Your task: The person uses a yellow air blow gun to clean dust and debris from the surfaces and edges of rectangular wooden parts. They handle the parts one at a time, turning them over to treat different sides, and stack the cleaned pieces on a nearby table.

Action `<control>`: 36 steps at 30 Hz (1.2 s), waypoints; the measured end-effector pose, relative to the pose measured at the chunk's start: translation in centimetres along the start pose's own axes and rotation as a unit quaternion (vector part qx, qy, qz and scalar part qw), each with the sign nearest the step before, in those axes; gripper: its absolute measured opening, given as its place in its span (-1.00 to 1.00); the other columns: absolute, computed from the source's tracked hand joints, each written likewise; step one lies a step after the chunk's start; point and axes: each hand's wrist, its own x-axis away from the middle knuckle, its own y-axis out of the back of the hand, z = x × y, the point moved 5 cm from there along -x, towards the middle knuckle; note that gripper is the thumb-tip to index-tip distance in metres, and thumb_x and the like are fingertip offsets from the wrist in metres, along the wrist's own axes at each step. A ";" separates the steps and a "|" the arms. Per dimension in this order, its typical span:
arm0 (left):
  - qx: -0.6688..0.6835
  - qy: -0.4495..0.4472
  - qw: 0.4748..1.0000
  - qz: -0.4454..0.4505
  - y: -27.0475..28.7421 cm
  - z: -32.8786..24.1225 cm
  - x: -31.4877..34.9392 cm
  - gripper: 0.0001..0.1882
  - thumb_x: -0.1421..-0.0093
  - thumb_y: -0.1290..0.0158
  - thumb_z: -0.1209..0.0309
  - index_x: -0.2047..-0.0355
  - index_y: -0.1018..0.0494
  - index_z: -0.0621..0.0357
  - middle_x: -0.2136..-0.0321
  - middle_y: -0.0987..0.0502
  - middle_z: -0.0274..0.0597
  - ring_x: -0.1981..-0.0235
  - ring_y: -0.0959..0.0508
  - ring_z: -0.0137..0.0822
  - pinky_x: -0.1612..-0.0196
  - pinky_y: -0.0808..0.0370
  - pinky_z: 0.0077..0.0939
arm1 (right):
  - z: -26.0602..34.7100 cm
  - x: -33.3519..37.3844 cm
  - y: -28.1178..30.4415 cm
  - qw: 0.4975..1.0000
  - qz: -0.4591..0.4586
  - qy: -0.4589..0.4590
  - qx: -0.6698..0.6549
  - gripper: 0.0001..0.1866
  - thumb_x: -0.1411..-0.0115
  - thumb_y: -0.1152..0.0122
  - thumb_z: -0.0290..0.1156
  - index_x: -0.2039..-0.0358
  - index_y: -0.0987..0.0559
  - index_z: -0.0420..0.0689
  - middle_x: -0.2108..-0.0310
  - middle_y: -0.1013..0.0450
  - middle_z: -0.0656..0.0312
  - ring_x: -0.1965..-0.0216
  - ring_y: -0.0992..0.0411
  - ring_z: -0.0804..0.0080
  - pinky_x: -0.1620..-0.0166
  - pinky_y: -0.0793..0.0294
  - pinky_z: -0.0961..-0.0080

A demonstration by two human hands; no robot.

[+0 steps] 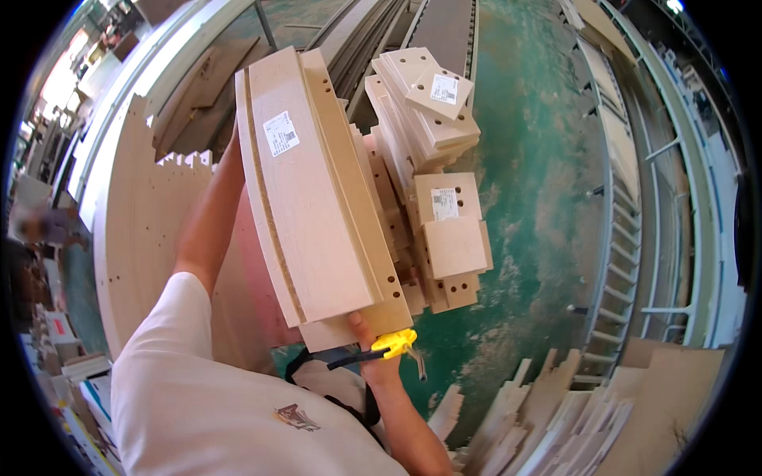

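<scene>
Two long light wood boards (317, 206) lie one on the other in front of me, tilted. The top one has a groove along its left side and a white label; the lower one shows dark holes at its edge. My right hand (375, 370) grips their near end, thumb on top and fingers hidden beneath. By that hand is a yellow object (394, 343) with a black strap-like part and a bent metal piece; its kind is unclear. My left forearm (214, 210) reaches up to the boards' far left side, where the hand is hidden behind them.
Stacks of smaller drilled boards (452, 246) stand just right of the held ones. A large wood panel (127, 262) is on the left. A roller conveyor (623, 262) runs along the right, with board offcuts (548, 412) at the lower right over a green floor (532, 198).
</scene>
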 end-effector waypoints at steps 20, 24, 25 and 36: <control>-0.038 0.083 0.996 -0.005 0.1 5.5 1.5 -0.13 -0.33 0.13 -0.38 -0.27 -0.43 0.13 -0.12 -0.59 -0.11 -0.05 -0.63 -0.21 -0.16 -0.58 -0.19 | -2.1 0.2 -0.8 0.994 0.014 -0.038 -0.103 -0.25 -0.31 -0.41 -0.40 -0.40 -0.25 -0.26 -0.28 -0.33 0.11 -0.22 -0.37 0.38 -0.29 -0.34 0.42; -0.039 0.083 0.996 -0.009 0.3 5.3 1.6 -0.13 -0.33 0.13 -0.38 -0.27 -0.43 0.13 -0.12 -0.59 -0.11 -0.05 -0.62 -0.21 -0.16 -0.57 -0.19 | -3.0 -0.1 0.1 0.983 0.012 -0.088 -0.160 0.19 -0.23 -0.49 -0.38 -0.54 0.27 -0.20 -0.39 -0.16 -0.06 -0.33 -0.27 0.21 -0.37 -0.26 0.28; -0.040 0.080 0.996 -0.011 0.4 5.1 1.6 -0.13 -0.33 0.14 -0.38 -0.27 -0.43 0.13 -0.12 -0.59 -0.11 -0.05 -0.62 -0.21 -0.16 -0.57 -0.19 | -2.9 -0.2 0.6 0.985 0.010 -0.090 -0.145 0.26 -0.20 -0.51 -0.37 -0.54 0.34 -0.18 -0.39 -0.15 -0.10 -0.35 -0.26 0.17 -0.37 -0.26 0.25; -0.059 0.065 0.995 -0.037 0.6 4.0 2.3 -0.14 -0.34 0.15 -0.37 -0.28 -0.42 0.12 -0.13 -0.58 -0.10 -0.07 -0.62 -0.20 -0.17 -0.57 -0.18 | -4.0 -2.5 0.8 0.984 0.100 -0.008 -0.144 0.35 0.03 -0.61 -0.04 -0.51 0.17 -0.21 -0.31 -0.29 -0.01 -0.31 -0.32 0.16 -0.39 -0.24 0.18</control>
